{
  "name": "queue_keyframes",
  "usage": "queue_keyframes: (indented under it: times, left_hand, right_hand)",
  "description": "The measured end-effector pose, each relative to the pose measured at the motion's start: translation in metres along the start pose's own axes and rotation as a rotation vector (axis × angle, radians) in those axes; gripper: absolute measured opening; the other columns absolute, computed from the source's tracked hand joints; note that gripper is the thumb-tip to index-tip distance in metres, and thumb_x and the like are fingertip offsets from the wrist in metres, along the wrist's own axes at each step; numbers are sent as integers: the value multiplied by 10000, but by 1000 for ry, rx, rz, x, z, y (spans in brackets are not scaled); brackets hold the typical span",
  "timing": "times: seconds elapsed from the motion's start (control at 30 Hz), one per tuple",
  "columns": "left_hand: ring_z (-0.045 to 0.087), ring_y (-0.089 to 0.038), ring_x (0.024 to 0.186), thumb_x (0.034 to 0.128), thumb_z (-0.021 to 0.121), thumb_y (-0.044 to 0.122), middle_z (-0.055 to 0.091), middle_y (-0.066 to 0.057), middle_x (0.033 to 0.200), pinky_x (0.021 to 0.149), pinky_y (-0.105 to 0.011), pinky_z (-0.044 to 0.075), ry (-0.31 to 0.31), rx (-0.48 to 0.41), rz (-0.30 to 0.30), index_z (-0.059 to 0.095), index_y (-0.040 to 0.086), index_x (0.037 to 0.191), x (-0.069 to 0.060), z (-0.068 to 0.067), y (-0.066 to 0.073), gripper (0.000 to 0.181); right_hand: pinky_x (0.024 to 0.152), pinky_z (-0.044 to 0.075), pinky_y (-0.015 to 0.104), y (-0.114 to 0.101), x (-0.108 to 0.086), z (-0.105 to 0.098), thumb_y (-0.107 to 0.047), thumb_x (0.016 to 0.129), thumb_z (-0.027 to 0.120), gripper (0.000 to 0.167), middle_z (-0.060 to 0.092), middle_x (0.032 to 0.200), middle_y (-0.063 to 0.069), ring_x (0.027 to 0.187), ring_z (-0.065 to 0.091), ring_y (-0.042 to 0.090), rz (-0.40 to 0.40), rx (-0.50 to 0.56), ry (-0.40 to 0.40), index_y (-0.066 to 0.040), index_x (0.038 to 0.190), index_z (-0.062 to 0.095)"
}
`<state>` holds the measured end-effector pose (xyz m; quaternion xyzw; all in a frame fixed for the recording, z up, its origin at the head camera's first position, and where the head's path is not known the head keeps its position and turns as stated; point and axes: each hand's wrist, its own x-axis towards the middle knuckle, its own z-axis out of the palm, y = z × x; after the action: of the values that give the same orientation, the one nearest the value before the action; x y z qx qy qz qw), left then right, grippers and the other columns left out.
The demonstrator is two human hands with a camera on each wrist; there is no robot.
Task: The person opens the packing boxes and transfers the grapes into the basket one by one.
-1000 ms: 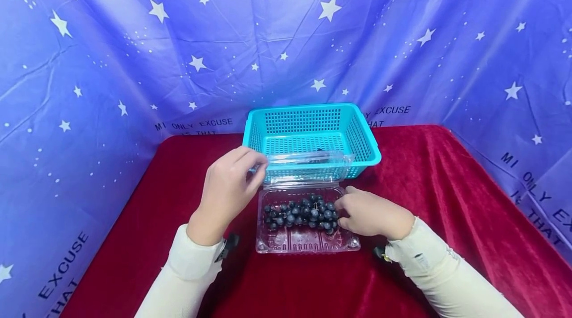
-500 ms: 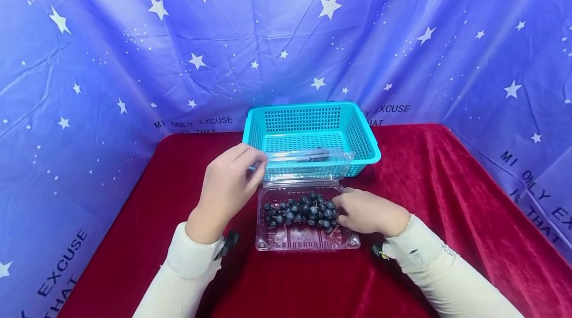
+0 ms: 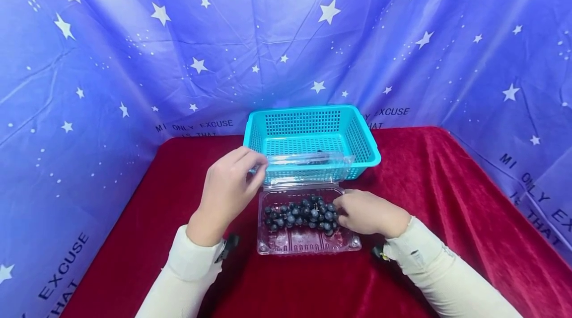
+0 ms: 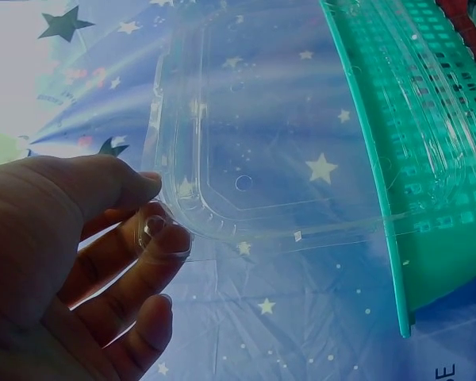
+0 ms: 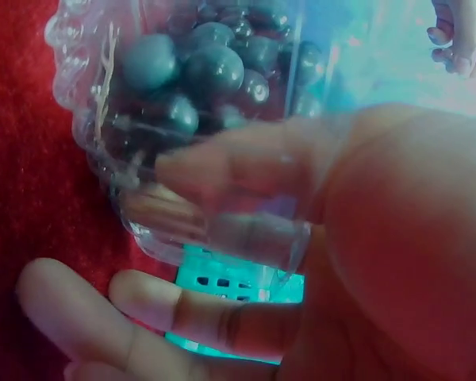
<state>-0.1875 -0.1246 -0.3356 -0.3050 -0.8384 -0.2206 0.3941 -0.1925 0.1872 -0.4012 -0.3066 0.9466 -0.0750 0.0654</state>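
Observation:
A clear plastic clamshell box (image 3: 308,246) stands open, its bottom holding a bunch of dark grapes (image 3: 304,212). Its raised lid (image 4: 254,159) leans over the front of the basket. My left hand (image 3: 230,189) pinches a corner of that lid between thumb and fingers, as the left wrist view confirms. Over the box's right wall reaches my right hand (image 3: 371,211), with thumb and index finger at the right end of the bunch. In the right wrist view its other fingers (image 5: 222,317) stay outside the wall. Blur and plastic hide what lies between thumb and index finger.
Behind the box sits a turquoise plastic basket (image 3: 304,108), with something small and dark inside, partly seen through the lid. Red velvet cloth (image 3: 429,184) covers the table. A blue starry curtain (image 3: 286,35) closes off the back and sides.
The right hand has shifted very slightly left against the grapes. The left hand and lid hold their place; the whole view bobs a little with the head.

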Motion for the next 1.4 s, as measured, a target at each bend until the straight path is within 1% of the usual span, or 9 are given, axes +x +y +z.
queue_keyframes:
  times: [0.07,0.27,0.5,0.7,0.97,1.07,1.17,1.3,1.4]
  left_hand:
    - [657,-128,724,919,717,99,717,0,892,610,-283,586,-2,4,0,773,120,938,0,0,0,63]
    - [657,-127,731,918,714,94,719,4,894,613,-283,586,-6,9,1,772,126,940,0,1,0,69]
    - [660,-130,730,917,714,97,722,1,894,616,-289,590,-10,16,5,772,123,942,2,0,0,68]
    - [665,-132,732,919,713,96,724,-3,897,622,-288,594,-15,14,1,773,121,942,1,0,1,69]
    - [663,-130,735,917,716,94,725,0,900,622,-285,592,-13,9,-4,776,121,942,0,0,1,70]
    - [661,-130,737,919,715,98,726,1,901,624,-284,591,-10,9,-2,777,123,943,1,0,1,71]
    - [660,-129,739,921,712,99,728,4,900,627,-284,588,-6,8,2,777,125,944,1,0,1,74]
    - [659,-128,739,919,712,99,731,5,902,626,-285,585,-2,6,4,778,126,945,1,0,0,77]
    - [658,-128,737,919,713,99,732,5,904,625,-286,584,-1,6,4,780,127,946,1,0,0,77]
  right_hand:
    - [701,482,334,1,0,0,-160,836,739,67,514,715,-73,756,475,119,-1,12,-6,-178,825,676]
    - [702,480,317,2,2,1,-170,764,789,139,536,746,-71,786,481,119,6,52,-2,-171,834,670]
    - [752,474,341,2,4,2,-129,832,733,64,518,719,-71,789,487,121,11,58,-6,-161,816,680]
    - [706,443,302,4,4,3,-113,870,700,234,473,661,-85,741,457,101,-16,49,7,-223,704,576]
    - [692,430,283,4,0,1,-118,885,682,292,453,631,-109,788,452,111,-25,55,39,-243,668,533]
    - [698,426,279,4,-2,-2,-149,868,730,316,480,598,-146,804,449,110,-8,86,65,-262,612,584]
    - [698,435,278,4,-5,-6,-169,830,782,283,524,655,-140,820,440,106,37,126,101,-297,596,690]
    - [681,467,274,1,-8,-10,-177,793,819,173,530,816,-56,837,444,102,81,145,143,-305,681,790]
    - [664,471,273,-2,-10,-13,-184,787,842,124,512,845,-25,822,445,106,80,114,172,-289,728,814]
